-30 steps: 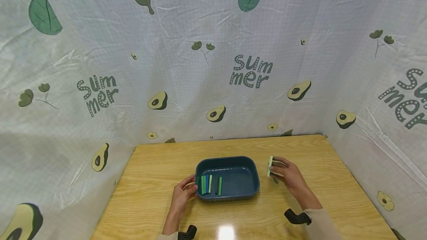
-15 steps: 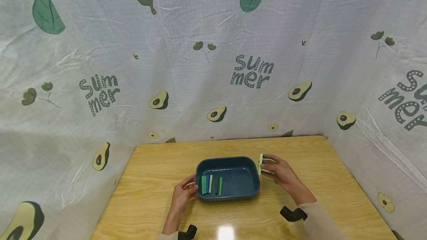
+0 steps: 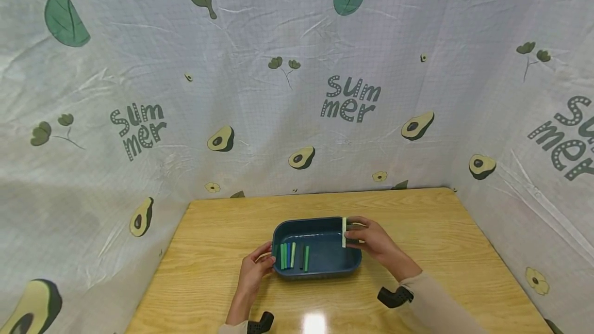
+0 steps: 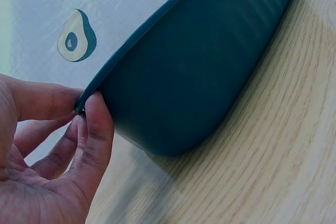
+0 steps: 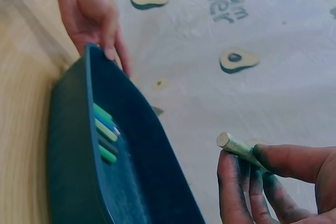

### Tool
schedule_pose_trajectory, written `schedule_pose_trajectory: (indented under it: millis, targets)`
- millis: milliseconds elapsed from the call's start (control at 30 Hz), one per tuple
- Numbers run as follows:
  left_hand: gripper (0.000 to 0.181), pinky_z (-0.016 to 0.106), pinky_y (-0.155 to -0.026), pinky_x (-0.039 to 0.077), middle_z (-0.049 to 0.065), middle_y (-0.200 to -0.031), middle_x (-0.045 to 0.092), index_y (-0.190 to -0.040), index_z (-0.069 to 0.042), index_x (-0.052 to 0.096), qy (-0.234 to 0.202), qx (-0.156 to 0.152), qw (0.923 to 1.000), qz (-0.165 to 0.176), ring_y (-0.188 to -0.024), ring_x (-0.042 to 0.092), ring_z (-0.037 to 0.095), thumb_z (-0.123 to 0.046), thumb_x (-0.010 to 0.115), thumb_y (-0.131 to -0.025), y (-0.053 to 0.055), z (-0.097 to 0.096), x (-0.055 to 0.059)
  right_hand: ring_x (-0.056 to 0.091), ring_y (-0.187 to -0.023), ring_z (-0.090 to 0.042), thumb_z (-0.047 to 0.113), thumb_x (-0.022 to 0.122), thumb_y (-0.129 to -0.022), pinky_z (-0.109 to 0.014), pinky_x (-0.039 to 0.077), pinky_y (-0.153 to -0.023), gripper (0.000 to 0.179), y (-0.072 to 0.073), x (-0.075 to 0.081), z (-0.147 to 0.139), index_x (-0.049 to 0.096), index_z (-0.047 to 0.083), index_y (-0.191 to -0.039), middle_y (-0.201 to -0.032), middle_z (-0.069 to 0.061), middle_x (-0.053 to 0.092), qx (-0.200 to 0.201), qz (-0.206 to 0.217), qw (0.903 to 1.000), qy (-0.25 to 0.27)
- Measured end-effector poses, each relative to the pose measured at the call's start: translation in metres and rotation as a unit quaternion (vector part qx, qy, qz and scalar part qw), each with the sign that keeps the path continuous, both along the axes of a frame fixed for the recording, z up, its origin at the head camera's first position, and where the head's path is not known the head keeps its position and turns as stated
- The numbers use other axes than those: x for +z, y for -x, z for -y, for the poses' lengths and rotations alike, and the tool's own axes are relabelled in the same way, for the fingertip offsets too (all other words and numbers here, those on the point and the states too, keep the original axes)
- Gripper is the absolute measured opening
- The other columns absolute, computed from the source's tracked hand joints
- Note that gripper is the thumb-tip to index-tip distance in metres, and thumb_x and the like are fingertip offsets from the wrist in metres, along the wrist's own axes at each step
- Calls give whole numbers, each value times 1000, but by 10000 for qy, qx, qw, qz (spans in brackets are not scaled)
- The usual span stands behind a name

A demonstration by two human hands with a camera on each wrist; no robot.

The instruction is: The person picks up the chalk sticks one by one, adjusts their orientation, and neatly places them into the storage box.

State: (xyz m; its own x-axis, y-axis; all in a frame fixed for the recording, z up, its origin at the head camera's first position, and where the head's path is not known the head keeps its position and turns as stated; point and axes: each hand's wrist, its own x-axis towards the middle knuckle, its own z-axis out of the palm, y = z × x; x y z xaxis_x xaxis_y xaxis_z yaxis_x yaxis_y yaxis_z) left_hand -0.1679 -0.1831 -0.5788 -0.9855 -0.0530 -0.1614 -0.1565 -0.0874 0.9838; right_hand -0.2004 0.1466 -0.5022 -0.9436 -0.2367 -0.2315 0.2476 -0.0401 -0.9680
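A dark blue plastic bin (image 3: 325,259) stands on the table in the head view. Its left rim is pinched between thumb and fingers of my left hand (image 3: 254,270), seen up close as the left hand (image 4: 58,150) in the left wrist view. Several chalk sticks in greens, blue and a dark shade lie side by side in the bin's left part, among them a green chalk stick (image 3: 307,259). My right hand (image 3: 373,241) pinches a pale yellow-green chalk stick (image 5: 237,147) above the bin's right end. Dark green smudges coat the right fingertips (image 5: 229,167).
The light wooden table (image 3: 209,231) runs back to a white curtain (image 3: 260,169) printed with avocados and leaves. More of this curtain hangs at the left and right sides. A black wrist device (image 3: 394,297) sits on each forearm.
The right hand has moved left with the pale chalk stick, from beside the bin to above its right end. The left hand has stayed at the left rim.
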Motion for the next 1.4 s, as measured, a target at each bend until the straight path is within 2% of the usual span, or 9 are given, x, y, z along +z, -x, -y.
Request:
schedule_pose_trajectory:
  millis: [300,600,867,1167,1400]
  targets:
    - [47,25,-68,55,23,-130,54,-138,2,53,16,-22,10000,-5,-91,61,11,2,60,-92,1,0,2,65,-94,-19,3,61,-92,-45,55,-91,54,5,-8,23,39,-6,-141,-124,-22,56,126,86,9998,-122]
    - [47,24,-67,54,23,-128,54,-138,2,53,2,-13,10000,-2,-89,61,10,3,60,-91,3,0,1,66,-91,-20,1,62,-91,-45,56,-89,55,11,-17,43,41,-6,-141,-115,-20,58,170,291,9991,-246]
    - [48,25,-68,55,26,-129,53,-138,3,53,-25,-9,10000,4,-91,62,13,4,60,-90,1,0,0,67,-87,-22,-3,64,-86,-47,57,-85,55,13,-28,57,44,-8,-137,-100,-18,61,195,437,9976,-500]
    - [48,25,-66,55,26,-126,53,-137,5,52,-40,-3,10000,-78,-85,61,8,4,61,-90,0,0,1,68,-76,-19,-6,64,-82,-45,59,-76,50,16,-44,71,49,-10,-130,-83,-11,65,290,505,9959,-687]
    - [48,25,-68,55,27,-130,53,-137,3,53,-5,23,10000,40,-89,62,12,5,59,-90,0,-1,1,67,-79,-23,-9,66,-78,-46,59,-73,49,15,-51,78,51,-9,-126,-89,-16,65,252,689,9936,-860]
